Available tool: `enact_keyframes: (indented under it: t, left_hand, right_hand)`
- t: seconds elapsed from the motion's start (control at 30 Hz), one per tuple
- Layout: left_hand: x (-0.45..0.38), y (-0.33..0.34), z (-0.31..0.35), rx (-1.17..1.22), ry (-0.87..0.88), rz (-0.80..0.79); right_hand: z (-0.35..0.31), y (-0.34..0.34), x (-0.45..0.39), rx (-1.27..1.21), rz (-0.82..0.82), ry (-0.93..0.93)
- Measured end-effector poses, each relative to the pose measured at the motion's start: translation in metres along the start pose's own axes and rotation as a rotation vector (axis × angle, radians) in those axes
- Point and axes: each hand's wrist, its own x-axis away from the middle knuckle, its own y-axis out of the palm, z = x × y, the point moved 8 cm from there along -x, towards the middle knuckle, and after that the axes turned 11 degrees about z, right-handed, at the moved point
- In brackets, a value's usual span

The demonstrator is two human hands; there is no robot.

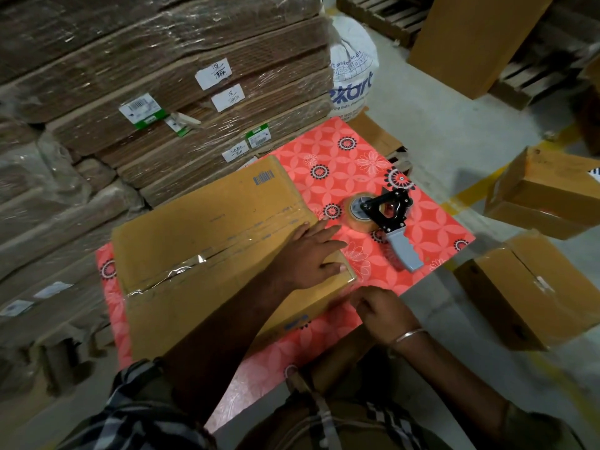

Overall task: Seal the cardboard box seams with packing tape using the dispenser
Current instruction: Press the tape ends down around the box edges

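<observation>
Both hands — left hand [311, 254] flat, right hand [383, 311] curled — touch box [201, 228].

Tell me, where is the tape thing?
The tape dispenser lies on the pink flowered cloth, right of the cardboard box, just past the left hand. Nobody holds it.

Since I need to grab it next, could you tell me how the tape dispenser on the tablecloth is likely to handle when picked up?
The tape dispenser lies flat on its side, so it probably won't roll. Its grey handle looks rigid and contoured, likely easy to grip. The tape roll at the far end may make it front-heavy.
</observation>
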Motion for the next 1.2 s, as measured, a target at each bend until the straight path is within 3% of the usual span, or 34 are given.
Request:
enact_keyframes:
  t: [0.17,0.27,0.5,0.7,0.87,1.0,1.07,1.2]
  left_hand:
    - [0.001,-0.001,0.002,0.007,-0.007,0.018]
    - [0.000,-0.002,0.000,0.000,-0.017,0.011]
    - [0.007,-0.030,-0.032,-0.062,-0.115,0.077]
    - [0.033,-0.093,-0.126,-0.191,-0.393,0.148]
    - [0.082,-0.147,-0.224,-0.347,-0.624,0.106]
    - [0.129,-0.160,-0.284,-0.316,-0.870,-0.058]
    - [0.146,-0.159,-0.305,-0.223,-0.945,-0.105]
    - [0.162,-0.167,-0.320,-0.208,-1.009,-0.045]
  right_hand:
    - [-0.024,-0.014,0.004,-0.331,0.090,-0.109]
    - [-0.014,-0.003,-0.009,-0.452,0.082,0.029]
    - [-0.004,0.004,-0.016,-0.514,0.059,0.191]
    - [-0.017,0.006,-0.005,-0.507,0.049,0.090]
    - [-0.053,0.041,0.014,-0.606,-0.245,0.187]
    - [-0.075,0.084,0.022,-0.616,-0.420,0.316]
    - [-0.083,0.094,0.015,-0.652,-0.356,0.360]
    - [-0.082,0.085,-0.010,-0.708,-0.054,0.453]
